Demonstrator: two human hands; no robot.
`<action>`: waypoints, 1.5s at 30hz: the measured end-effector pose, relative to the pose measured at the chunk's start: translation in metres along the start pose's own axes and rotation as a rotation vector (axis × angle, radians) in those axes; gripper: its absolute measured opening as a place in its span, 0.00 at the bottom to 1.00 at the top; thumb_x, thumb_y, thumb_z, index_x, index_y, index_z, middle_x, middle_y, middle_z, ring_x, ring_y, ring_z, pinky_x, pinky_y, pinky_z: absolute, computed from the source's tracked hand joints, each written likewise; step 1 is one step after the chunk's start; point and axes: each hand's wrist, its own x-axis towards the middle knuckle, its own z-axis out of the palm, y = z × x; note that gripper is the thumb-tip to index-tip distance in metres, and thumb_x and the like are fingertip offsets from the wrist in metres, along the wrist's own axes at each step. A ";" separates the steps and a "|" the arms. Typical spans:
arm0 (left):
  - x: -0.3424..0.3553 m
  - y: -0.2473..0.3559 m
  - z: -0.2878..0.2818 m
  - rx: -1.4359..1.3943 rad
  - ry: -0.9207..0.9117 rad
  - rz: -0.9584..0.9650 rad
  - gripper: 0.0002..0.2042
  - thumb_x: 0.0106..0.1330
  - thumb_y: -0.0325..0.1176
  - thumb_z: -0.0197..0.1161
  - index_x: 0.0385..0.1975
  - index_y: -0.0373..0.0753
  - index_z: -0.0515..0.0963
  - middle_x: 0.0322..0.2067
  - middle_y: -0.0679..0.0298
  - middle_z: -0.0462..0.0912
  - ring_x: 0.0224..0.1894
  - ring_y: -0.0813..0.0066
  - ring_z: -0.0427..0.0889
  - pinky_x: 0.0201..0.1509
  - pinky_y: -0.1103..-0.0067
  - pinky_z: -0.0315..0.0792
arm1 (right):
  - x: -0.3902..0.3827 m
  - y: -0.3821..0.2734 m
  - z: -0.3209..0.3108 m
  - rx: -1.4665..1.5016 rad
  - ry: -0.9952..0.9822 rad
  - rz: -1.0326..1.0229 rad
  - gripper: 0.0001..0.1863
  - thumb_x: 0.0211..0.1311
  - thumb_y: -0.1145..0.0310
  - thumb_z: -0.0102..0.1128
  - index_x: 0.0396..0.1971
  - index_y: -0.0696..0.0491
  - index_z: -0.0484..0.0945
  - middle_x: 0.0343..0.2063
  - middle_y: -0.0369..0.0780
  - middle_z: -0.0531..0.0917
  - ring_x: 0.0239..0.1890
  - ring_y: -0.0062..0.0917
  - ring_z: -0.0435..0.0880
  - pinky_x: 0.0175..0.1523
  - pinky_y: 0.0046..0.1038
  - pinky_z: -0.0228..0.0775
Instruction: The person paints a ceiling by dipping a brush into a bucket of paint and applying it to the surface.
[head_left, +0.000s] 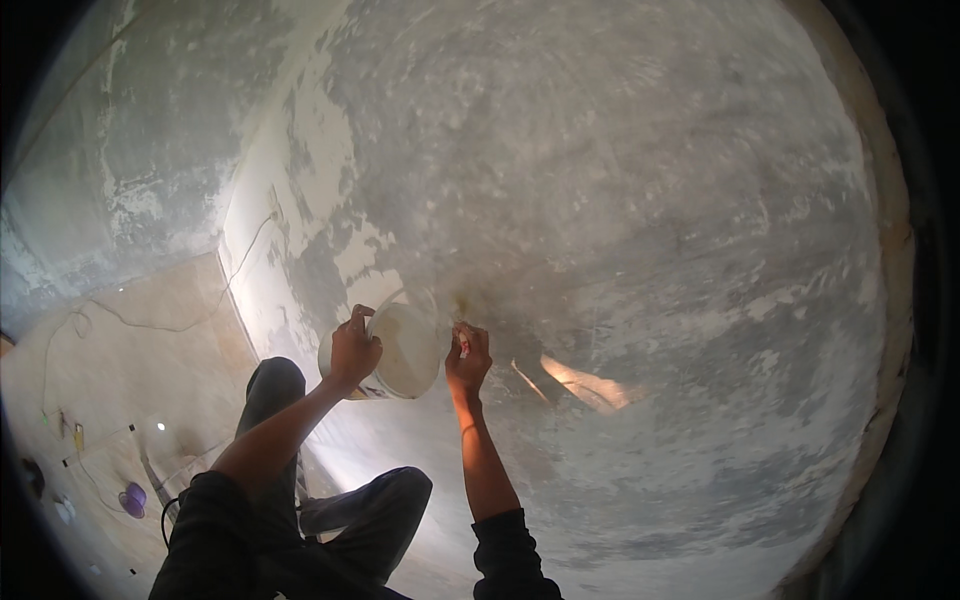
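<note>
Dark sleeves (215, 510) lead to the left hand (355, 352), fingers curled over the rim of a pale bucket (366, 389), and the right hand (468, 362), fingers pinching a mostly hidden object (463, 348) beside it, before a patchy grey wall (650, 200).

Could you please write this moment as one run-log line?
left hand: holding pale bucket near rim | right hand: pinching small reddish item, kind unclear | wall: patchy grey-white | purple object: on floor
</note>
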 end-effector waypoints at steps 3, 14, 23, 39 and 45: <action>0.002 -0.002 0.002 -0.006 -0.005 -0.005 0.19 0.45 0.19 0.54 0.41 0.39 0.67 0.22 0.47 0.78 0.28 0.44 0.78 0.33 0.58 0.71 | 0.007 0.002 -0.006 0.088 -0.036 0.260 0.05 0.58 0.78 0.57 0.34 0.55 0.78 0.34 0.43 0.79 0.35 0.38 0.79 0.39 0.34 0.73; 0.004 0.009 -0.001 -0.053 0.030 0.054 0.19 0.43 0.19 0.55 0.39 0.38 0.69 0.18 0.52 0.74 0.25 0.50 0.78 0.31 0.62 0.70 | 0.208 -0.048 -0.194 -0.395 0.569 -0.569 0.08 0.63 0.74 0.56 0.40 0.60 0.78 0.37 0.44 0.81 0.40 0.36 0.80 0.45 0.36 0.74; 0.007 0.016 0.000 -0.088 0.064 0.020 0.17 0.45 0.18 0.55 0.38 0.37 0.69 0.16 0.53 0.73 0.22 0.51 0.76 0.29 0.62 0.68 | 0.160 -0.024 -0.136 -0.527 0.331 -0.417 0.18 0.57 0.79 0.49 0.48 0.53 0.76 0.47 0.43 0.80 0.51 0.38 0.80 0.58 0.39 0.69; 0.002 0.016 -0.031 -0.076 0.038 -0.026 0.15 0.45 0.19 0.55 0.36 0.36 0.70 0.16 0.55 0.73 0.20 0.55 0.75 0.26 0.66 0.68 | 0.093 -0.001 -0.084 -0.074 0.046 -0.226 0.03 0.60 0.71 0.58 0.32 0.53 0.78 0.30 0.42 0.80 0.32 0.38 0.80 0.37 0.32 0.72; 0.000 0.033 -0.027 -0.063 -0.008 0.057 0.15 0.44 0.19 0.55 0.36 0.36 0.70 0.14 0.56 0.72 0.19 0.56 0.75 0.26 0.67 0.67 | 0.179 -0.029 -0.221 -0.375 0.412 -0.552 0.07 0.62 0.73 0.57 0.36 0.59 0.78 0.34 0.43 0.82 0.37 0.35 0.82 0.43 0.33 0.74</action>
